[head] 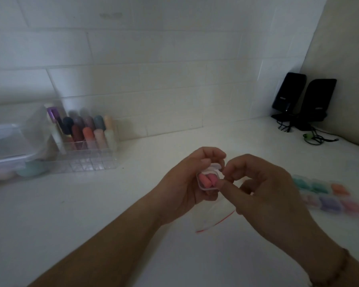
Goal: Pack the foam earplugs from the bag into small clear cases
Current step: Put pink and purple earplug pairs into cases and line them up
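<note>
My left hand [184, 183] grips a small clear case [209, 179] above the white table, its lid tipped up. Two pink foam earplugs [207, 180] lie inside the case. My right hand [263, 183] is curled beside it, with thumb and fingertips pinching the case's right edge. Under both hands lies a clear zip bag with a red strip [214, 220], flat on the table; I cannot tell what it holds. To the right sit several filled small cases [330, 193] in rows, holding green, orange, purple and pink earplugs.
A clear acrylic organizer [87, 141] with coloured tubes stands at the back left, next to a clear plastic box [10, 146]. Two black speakers [303, 98] with cables stand in the far right corner. A tiled wall runs behind the table.
</note>
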Demonstrator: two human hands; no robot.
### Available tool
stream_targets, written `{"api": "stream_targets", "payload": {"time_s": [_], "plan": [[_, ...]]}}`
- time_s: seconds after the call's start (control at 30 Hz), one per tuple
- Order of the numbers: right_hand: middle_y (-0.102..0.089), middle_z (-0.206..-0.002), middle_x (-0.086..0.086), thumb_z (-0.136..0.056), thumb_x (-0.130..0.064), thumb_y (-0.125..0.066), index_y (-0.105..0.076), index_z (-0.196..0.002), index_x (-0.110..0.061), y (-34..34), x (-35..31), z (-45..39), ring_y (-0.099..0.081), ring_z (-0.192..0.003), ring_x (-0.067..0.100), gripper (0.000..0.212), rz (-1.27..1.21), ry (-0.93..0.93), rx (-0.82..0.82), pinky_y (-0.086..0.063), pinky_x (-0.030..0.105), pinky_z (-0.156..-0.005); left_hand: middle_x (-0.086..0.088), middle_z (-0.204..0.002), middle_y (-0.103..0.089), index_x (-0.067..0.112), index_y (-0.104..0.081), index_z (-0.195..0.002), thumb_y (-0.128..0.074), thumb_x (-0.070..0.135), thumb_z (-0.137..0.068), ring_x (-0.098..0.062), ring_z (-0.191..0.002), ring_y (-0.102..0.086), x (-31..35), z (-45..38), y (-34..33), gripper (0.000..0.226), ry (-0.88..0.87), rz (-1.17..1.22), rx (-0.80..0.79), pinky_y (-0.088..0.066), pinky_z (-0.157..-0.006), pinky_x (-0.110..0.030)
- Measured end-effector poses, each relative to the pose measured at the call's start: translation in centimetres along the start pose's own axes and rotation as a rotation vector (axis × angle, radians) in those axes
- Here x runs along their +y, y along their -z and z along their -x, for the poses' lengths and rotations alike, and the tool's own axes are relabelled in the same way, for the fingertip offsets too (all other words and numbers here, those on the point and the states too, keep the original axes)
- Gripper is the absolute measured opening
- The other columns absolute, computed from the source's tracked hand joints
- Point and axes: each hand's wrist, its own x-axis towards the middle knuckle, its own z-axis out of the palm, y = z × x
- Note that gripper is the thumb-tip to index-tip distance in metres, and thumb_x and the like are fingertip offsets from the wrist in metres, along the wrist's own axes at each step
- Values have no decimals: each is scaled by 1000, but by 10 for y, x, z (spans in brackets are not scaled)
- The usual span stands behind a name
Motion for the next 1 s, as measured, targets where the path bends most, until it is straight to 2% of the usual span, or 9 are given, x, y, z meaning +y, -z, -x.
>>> {"api": "stream_targets", "payload": {"time_s": [0.13, 0.2, 0.33, 0.43, 0.53, 0.63, 0.73, 0.9, 1.0], "plan": [[-71, -70, -2, -84, -11, -64, -62, -79, -24, 11, 8, -9, -58, -40, 22, 14, -87, -144, 8, -41, 20, -41, -9, -104, -46, 21, -44, -117, -61, 3, -58, -20, -64, -49, 0, 1, 2, 64, -44, 102, -15, -38, -56, -29], [-69, -69, -5, -87, -27, -61, -65, -85, -27, 11, 10, -8, -59, -42, 14, 5, -27, -150, -21, -38, 15, -41, -5, -110, -40, 29, -38, -120, -61, -4, -60, -18, -68, -50, -2, 4, 1, 72, -65, 23, -46, -38, -60, -29], [-64, -78, -12, -82, -63, -51, -70, -88, -38, 6, 10, -2, -56, -61, 2, 32, 266, 2, -108, -37, 11, -56, -3, -114, -33, 35, -25, -119, -49, -19, -79, -1, -72, -55, -16, -5, -3, 72, -280, -445, 84, -43, -67, -22], [-59, -90, -17, -83, -55, -58, -69, -89, -40, 4, 10, 0, -55, -71, 2, 20, 261, 40, -87, -39, 10, -65, 9, -112, -38, 44, -25, -119, -53, -7, -85, -11, -81, -56, -20, -4, 0, 67, -469, -690, 73, -49, -64, -26], [-60, -88, -14, -88, -40, -62, -64, -84, -31, 2, 8, -1, -55, -77, 0, 10, 184, 105, 29, -38, 7, -66, 6, -108, -38, 20, -20, -123, -59, -1, -84, -24, -82, -53, -15, 4, 2, 59, -560, -999, 12, -48, -66, -39], [-67, -89, -9, -91, -32, -62, -65, -90, -22, 29, 5, -11, -61, -75, 5, 10, -12, 88, 148, -46, 13, -60, -6, -110, -39, 13, -37, -122, -73, 3, -73, -22, -86, -48, -11, 5, 4, 62, -726, -1206, 146, -40, -75, -24], [-71, -83, -5, -92, -25, -62, -67, -96, -16, 80, 14, -12, -60, -60, 8, 12, -94, 1, 131, -50, 26, -51, -5, -105, -50, 11, -61, -106, -72, 9, -77, -14, -96, -52, -11, 8, 6, 31, -770, -1356, 218, -40, -82, -22], [-68, -75, 3, -83, -17, -73, -61, -95, -17, 120, 68, 32, -57, -48, 9, 17, 104, -272, 44, -42, 14, -48, -5, -92, -65, 11, -68, -88, -65, 6, -80, -26, -79, -57, -20, 6, -30, 9, -1020, -1776, -21, -42, -73, -41], [-66, -70, -3, -77, -34, -78, -60, -78, -22, 110, 92, 45, -59, -59, 6, 21, 296, -295, 77, -43, 15, -57, 2, -93, -67, 18, -70, -89, -64, 22, -82, -26, -86, -59, -29, -6, -57, 11, -917, -2042, -55, -40, -78, -41]]}}
